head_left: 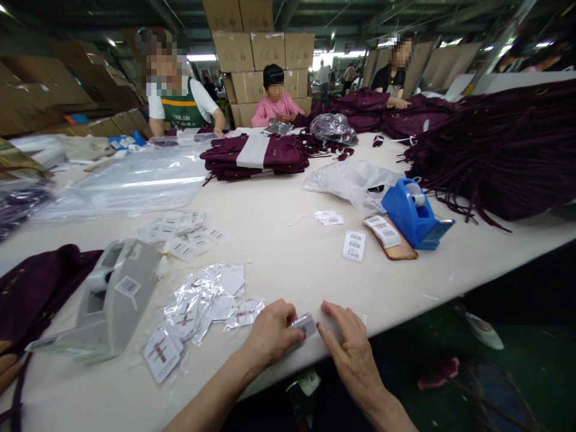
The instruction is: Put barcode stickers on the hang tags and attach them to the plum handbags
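Near the table's front edge, my left hand [271,332] pinches a small clear plastic packet [306,324] between thumb and fingers. Something greyish shows in the packet, too small to name. My right hand [348,343] is just right of it, fingers apart and holding nothing that I can see. Left of my left hand lies a loose heap of printed hang tags in shiny clear sleeves [198,309], with one white hang tag [162,354] in front. Behind them is a scatter of small white labels [191,231].
A grey tape dispenser [135,270] stands at left, a blue tape dispenser [407,210] at right beside barcode stickers [354,246]. Folded maroon garments [288,157] and clear plastic bags [135,180] lie farther back. Several people work around the table; a hand [8,363] shows at the left edge.
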The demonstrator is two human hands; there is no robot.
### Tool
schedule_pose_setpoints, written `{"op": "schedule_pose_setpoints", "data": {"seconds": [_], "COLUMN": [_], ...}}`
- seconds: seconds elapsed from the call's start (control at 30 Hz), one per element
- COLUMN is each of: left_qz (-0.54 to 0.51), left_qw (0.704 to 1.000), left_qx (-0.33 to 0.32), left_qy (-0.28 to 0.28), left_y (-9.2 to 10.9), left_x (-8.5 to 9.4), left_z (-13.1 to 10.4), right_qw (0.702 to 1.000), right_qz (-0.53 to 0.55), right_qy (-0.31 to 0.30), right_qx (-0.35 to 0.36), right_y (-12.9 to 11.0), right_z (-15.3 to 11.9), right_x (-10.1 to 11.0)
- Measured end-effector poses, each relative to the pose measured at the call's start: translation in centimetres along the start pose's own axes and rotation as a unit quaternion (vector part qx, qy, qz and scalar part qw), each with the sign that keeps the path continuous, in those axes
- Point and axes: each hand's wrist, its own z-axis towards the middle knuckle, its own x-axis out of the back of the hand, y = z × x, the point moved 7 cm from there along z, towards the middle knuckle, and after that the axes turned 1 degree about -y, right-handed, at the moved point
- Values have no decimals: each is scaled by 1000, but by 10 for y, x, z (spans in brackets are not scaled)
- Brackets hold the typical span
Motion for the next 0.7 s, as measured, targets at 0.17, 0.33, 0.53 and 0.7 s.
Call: {"op": "schedule_pose_setpoints", "data": {"seconds": [0.17,0.33,0.53,0.7], "left_qz": [-185,-326,-414,-413], "left_qw": [983,943,905,909], "left_qx": [-17,-1,45,19], "left_qy": [-1,-68,-85,-56], "left_y": [8,10,6,9], "left_x": [-4,-15,-32,-36], "left_z": [-6,-13,-12,-2], "right_qw": [962,898,902,898], "right_qz": [213,355,321,334], "right_qy": [-75,-39,10,36], "right_qx": [-155,-257,-289,-286], "right_y": [1,6,24,30], "right_z": [7,10,0,-5], "right_x": [-3,2,0,-6]}}
